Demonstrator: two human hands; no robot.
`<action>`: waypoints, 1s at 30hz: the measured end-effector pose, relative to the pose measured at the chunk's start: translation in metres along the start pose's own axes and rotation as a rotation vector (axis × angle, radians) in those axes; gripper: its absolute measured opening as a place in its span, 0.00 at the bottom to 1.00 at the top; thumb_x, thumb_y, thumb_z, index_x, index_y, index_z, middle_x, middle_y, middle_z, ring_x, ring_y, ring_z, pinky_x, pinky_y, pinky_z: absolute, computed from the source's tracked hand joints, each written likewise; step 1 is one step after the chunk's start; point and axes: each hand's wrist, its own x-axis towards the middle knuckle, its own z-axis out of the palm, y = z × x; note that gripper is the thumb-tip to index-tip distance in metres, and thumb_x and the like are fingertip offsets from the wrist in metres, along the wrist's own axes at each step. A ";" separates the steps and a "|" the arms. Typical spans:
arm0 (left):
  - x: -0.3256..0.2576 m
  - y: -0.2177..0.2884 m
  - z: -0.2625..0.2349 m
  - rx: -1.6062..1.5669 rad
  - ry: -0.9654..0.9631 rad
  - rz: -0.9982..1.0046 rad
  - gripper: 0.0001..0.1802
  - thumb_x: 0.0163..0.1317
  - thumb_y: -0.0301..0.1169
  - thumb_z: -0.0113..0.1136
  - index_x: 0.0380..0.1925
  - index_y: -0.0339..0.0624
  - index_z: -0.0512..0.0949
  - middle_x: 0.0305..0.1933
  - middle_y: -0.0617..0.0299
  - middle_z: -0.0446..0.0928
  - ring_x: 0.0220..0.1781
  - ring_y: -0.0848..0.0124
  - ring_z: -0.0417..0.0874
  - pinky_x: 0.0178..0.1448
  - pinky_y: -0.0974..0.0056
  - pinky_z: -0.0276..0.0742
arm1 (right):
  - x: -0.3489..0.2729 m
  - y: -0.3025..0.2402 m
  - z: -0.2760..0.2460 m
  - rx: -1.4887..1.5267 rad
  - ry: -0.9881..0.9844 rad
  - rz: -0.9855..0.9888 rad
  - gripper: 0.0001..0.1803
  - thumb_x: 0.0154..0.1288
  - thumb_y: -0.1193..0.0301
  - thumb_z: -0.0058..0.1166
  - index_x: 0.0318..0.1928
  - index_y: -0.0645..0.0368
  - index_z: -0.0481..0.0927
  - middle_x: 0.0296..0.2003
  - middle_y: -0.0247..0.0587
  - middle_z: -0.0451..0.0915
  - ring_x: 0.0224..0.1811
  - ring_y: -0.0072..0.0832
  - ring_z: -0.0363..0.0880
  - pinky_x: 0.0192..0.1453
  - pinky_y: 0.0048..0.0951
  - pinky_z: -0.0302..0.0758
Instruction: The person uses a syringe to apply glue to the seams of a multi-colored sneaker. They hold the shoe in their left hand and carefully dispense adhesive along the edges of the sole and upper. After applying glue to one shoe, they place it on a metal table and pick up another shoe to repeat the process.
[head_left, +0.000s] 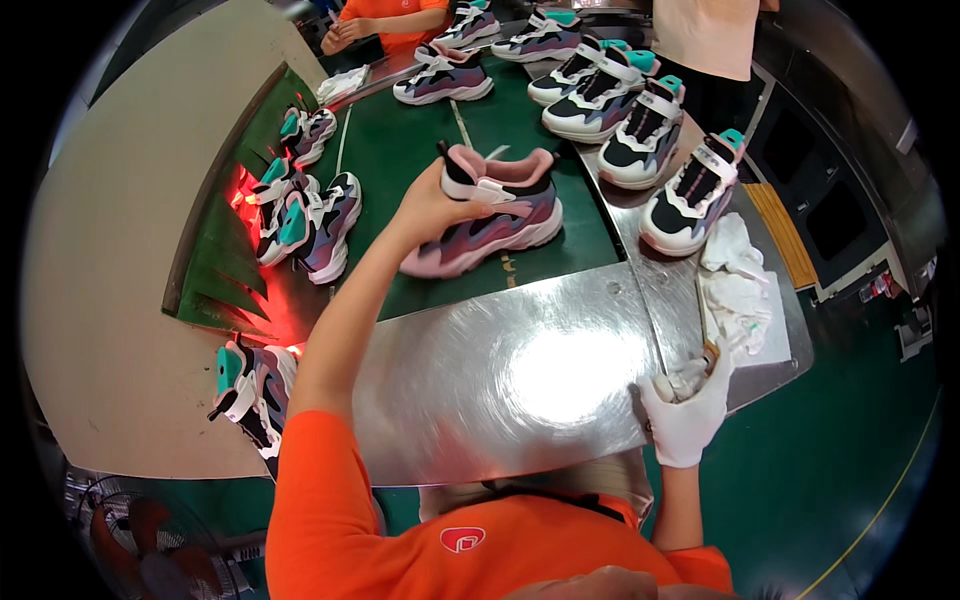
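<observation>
My bare left hand (432, 208) grips a sneaker (500, 222) by its pink-lined collar and strap, above the green conveyor belt. The shoe is black, pink and purple with a white sole, its toe blurred and pointing left. At the table's right front edge, my right hand (692, 405) wears a white glove. Its fingers curl around something small and pale, with a brownish bit showing by the fingertips; what it is I cannot make out. Just beyond that hand lie crumpled white cloths (738, 290) on a white sheet.
Several matching sneakers with teal inserts (642, 135) line the metal ledge at right. More sneakers (325, 225) stand at left by a red-lit opening with green flaps (225, 290). Bare metal tabletop (450, 370) lies before me. Across the belt is a person in orange (400, 20). A fan (150, 540) stands lower left.
</observation>
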 end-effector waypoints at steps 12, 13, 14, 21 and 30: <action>-0.162 0.080 0.005 -0.189 0.302 0.228 0.28 0.50 0.31 0.76 0.47 0.37 0.71 0.46 0.60 0.76 0.47 0.74 0.78 0.52 0.67 0.76 | -0.001 0.000 -0.003 0.027 -0.031 -0.013 0.52 0.35 0.65 0.76 0.64 0.64 0.64 0.47 0.54 0.76 0.47 0.48 0.77 0.55 0.40 0.73; -0.177 0.084 0.011 -0.194 0.298 0.193 0.27 0.51 0.30 0.75 0.46 0.38 0.70 0.47 0.61 0.75 0.48 0.74 0.77 0.52 0.67 0.75 | -0.001 -0.002 -0.004 0.077 -0.089 0.033 0.53 0.35 0.64 0.76 0.65 0.64 0.64 0.46 0.54 0.76 0.47 0.48 0.76 0.54 0.41 0.73; -0.191 0.089 0.017 -0.201 0.294 0.158 0.27 0.51 0.30 0.75 0.46 0.38 0.69 0.47 0.61 0.73 0.48 0.74 0.76 0.53 0.67 0.74 | -0.001 -0.004 -0.007 0.127 -0.145 0.080 0.53 0.35 0.64 0.76 0.65 0.64 0.64 0.46 0.54 0.76 0.46 0.48 0.76 0.54 0.41 0.73; -0.230 0.089 0.066 -0.033 0.268 0.042 0.23 0.51 0.28 0.74 0.42 0.36 0.71 0.44 0.56 0.75 0.45 0.69 0.78 0.49 0.65 0.75 | -0.014 0.000 -0.036 0.553 -0.188 0.308 0.49 0.39 0.78 0.72 0.65 0.63 0.63 0.38 0.37 0.76 0.37 0.22 0.73 0.46 0.25 0.74; -0.247 0.095 0.083 0.367 0.200 0.108 0.20 0.51 0.31 0.72 0.39 0.31 0.77 0.50 0.48 0.73 0.53 0.58 0.76 0.57 0.60 0.70 | -0.031 -0.012 -0.070 0.726 -0.379 0.323 0.42 0.45 0.80 0.61 0.65 0.65 0.65 0.44 0.42 0.77 0.32 0.16 0.71 0.38 0.13 0.68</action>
